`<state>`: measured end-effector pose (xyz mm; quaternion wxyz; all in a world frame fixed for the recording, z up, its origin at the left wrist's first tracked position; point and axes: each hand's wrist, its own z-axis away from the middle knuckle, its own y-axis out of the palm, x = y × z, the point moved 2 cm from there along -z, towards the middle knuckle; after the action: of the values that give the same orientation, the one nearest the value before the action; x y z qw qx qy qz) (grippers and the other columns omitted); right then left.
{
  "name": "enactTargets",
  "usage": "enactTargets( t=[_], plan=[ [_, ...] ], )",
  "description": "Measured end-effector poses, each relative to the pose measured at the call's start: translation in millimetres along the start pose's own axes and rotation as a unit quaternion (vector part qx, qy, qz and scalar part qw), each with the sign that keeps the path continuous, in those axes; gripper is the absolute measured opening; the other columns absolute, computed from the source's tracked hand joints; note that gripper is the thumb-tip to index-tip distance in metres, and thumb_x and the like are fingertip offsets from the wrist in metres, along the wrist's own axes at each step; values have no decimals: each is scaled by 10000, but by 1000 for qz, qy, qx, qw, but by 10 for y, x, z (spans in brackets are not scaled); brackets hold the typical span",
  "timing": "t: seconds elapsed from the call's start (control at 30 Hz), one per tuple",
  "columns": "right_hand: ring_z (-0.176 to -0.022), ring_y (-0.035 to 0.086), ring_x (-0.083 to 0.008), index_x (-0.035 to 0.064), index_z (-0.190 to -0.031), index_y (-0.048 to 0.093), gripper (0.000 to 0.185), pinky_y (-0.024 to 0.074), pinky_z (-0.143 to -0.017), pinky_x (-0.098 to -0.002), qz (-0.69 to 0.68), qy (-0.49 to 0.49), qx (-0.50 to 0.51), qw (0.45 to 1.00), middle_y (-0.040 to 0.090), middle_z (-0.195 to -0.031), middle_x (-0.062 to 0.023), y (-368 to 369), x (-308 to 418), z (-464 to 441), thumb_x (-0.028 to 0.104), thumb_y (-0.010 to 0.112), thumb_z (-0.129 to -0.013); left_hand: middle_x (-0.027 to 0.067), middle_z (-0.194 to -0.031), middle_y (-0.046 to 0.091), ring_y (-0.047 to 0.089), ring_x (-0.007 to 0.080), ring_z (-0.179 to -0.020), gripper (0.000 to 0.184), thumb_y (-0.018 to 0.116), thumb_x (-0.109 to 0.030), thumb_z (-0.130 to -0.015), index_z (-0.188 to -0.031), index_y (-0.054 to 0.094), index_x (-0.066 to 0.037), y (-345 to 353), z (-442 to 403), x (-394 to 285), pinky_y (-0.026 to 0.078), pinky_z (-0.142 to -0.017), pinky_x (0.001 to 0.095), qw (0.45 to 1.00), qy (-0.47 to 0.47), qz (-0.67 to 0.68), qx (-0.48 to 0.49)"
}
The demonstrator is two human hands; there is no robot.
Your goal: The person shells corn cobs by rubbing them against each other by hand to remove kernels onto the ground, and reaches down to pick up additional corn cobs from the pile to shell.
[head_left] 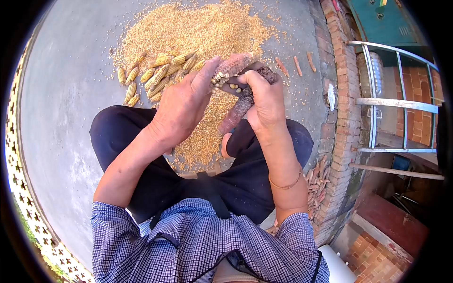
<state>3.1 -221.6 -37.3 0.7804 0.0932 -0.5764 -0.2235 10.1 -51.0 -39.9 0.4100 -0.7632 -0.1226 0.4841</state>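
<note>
My left hand (pixel 181 106) grips a reddish, mostly bare corn cob (pixel 236 62). Pale kernels still cling to the cob's end near my thumb. My right hand (pixel 266 99) is closed around a darker, bare cob (pixel 236 113), which slants down toward my lap. Its dark upper end shows above my right fingers. The two hands are close together, and a few loose kernels (pixel 234 87) show between them. Beneath them, more kernels (pixel 203 134) lie spread on the ground between my legs.
A large heap of kernels (pixel 188 28) covers the concrete ahead. Several unshelled ears (pixel 158 78) lie at its near left. Bare cobs (pixel 297 66) lie to the right, with a cob pile (pixel 317 184) beside the low brick edge (pixel 347 94). A metal railing (pixel 396 103) stands beyond it.
</note>
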Motion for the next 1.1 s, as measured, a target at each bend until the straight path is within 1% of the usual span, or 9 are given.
enactTargets(
  t=[0.07,0.13,0.2,0.23,0.37,0.7,0.83,0.97,1.1],
  plan=[
    [-949,659,-220,-52,-1088,630,268,580,-826,-383,-13,-5,4,1000,663,-1027,-127,22,16,23,-1,534,-843,152,-956,638,645,267,-727,567,608,-89,-894,-1402,369,-12,113,-42,121,512,-598,366,987,62,142,-45],
    [-924,658,-185,-45,-1087,631,266,577,-800,-347,-85,-6,26,996,663,-1024,-111,114,138,50,-23,528,-843,75,-831,595,572,160,-610,508,635,-124,-904,-1339,407,2,26,-94,116,443,-506,299,933,-13,359,-5],
    [-1022,636,-203,-55,-1203,584,346,557,-861,-349,-46,-5,44,998,642,-1130,-133,87,131,45,-6,543,-863,-9,-716,506,446,51,-533,435,665,-156,-906,-1252,455,4,-128,-63,-1,339,-445,227,751,-218,612,122],
    [-1030,632,-204,-57,-1208,580,348,553,-873,-348,-30,-5,45,999,643,-1131,-135,95,125,62,1,553,-866,-59,-679,395,302,8,-506,340,695,-166,-893,-1127,484,-41,-106,-53,-36,217,-441,184,727,-230,640,95],
    [-1052,631,-236,-64,-1209,576,336,546,-911,-378,-4,-27,81,996,638,-1151,-150,166,106,106,49,588,-892,-14,-754,421,345,28,-497,339,682,-115,-877,-1107,448,-31,-143,-75,-41,239,-415,189,667,-194,708,129],
    [-891,648,-119,-48,-1189,601,384,535,-784,-263,102,-83,104,986,678,-1027,-88,157,109,129,173,693,-889,-20,-667,405,334,39,-491,219,639,-88,-898,-1022,464,-45,-102,-79,-59,249,-417,205,630,-189,739,147],
    [-790,633,-84,-54,-1145,606,345,525,-716,-235,80,-149,92,981,680,-967,-79,229,55,127,107,708,-857,-24,-665,401,333,43,-498,233,634,-101,-911,-1052,456,-50,-81,-65,-106,243,-430,205,658,-201,711,145],
    [-749,610,-57,-60,-1055,621,238,509,-670,-236,123,-133,67,981,674,-889,-51,228,114,161,1,645,-826,-19,-680,420,332,53,-485,364,653,-95,-895,-1180,435,-34,-46,-63,-92,215,-422,213,658,-201,710,151],
    [-751,602,-45,-59,-996,632,196,495,-661,-240,177,-128,25,976,668,-853,-34,196,66,163,-40,600,-804,-21,-681,406,329,50,-490,350,648,-123,-907,-1175,439,-38,11,-33,-98,218,-422,213,651,-209,711,165]
  ],
)
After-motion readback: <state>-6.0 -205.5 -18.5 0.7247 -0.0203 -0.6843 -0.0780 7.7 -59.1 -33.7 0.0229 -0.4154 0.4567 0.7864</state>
